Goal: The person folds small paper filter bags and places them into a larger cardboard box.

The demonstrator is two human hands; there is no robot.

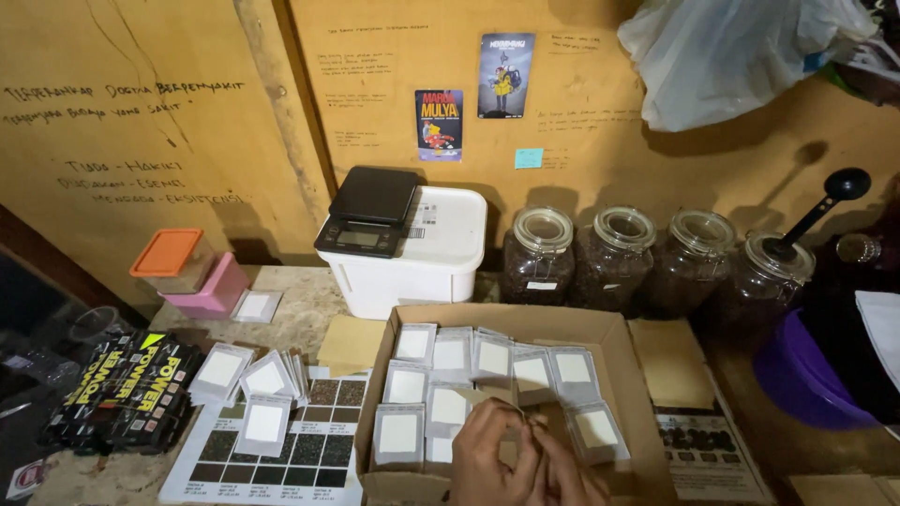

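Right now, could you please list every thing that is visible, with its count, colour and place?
open cardboard box: one, brown, centre front
small sachets with white labels: many, silver, inside box
loose sachets: several, silver, left on sample chart
digital scale: one, black, on white plastic tub
glass jars of dark beans: four, clear, back right
black and yellow packets: a pile, far left
orange-lidded container: one, on pink box
left hand, right hand: together over box, fingers touching a sachet
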